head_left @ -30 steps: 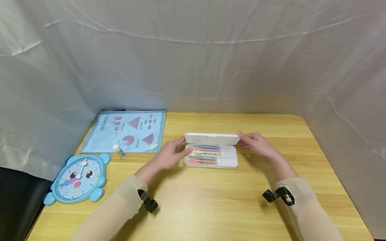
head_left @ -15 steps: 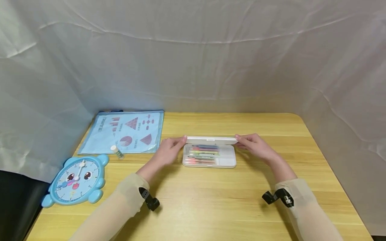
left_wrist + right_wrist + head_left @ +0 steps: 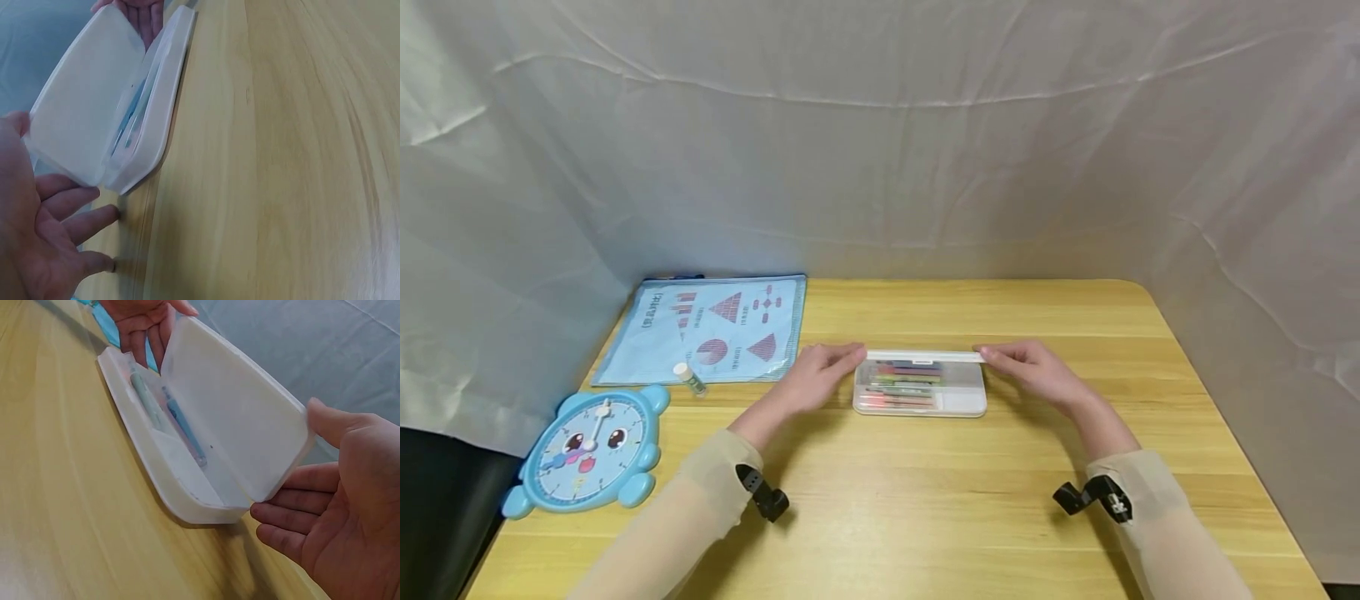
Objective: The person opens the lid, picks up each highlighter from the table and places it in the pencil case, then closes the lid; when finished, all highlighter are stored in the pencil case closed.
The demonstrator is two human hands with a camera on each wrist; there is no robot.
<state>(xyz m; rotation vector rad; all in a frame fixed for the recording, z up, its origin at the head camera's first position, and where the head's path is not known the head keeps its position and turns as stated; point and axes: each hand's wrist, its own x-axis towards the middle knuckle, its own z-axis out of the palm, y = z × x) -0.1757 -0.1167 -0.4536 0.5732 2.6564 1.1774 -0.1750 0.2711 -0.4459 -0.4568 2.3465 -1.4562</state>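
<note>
A white pencil case (image 3: 961, 402) rests on the wooden table, its lid (image 3: 922, 356) tilted partway up along the far side. Several coloured pens (image 3: 901, 388) lie in the tray, mostly in its left and middle part. My left hand (image 3: 812, 375) pinches the lid's left end with thumb and fingers. At the opposite end, my right hand (image 3: 1033, 368) pinches the lid the same way. Both wrist views show the lid (image 3: 87, 94) standing at an angle over the tray, thumb on its outer edge. A blue pen (image 3: 183, 425) shows inside in the right wrist view.
At the back left lies a blue document pouch (image 3: 700, 329) printed with charts. A small white-capped bottle or stick (image 3: 689, 379) sits at its front edge. A blue toy clock (image 3: 591, 450) with a cartoon face is at the left table edge. Grey cloth (image 3: 880, 167) hangs behind.
Both hands have tipped the lid lower and towards me, so it looks thinner from above and covers the far edge of the tray. The tray has hardly moved.
</note>
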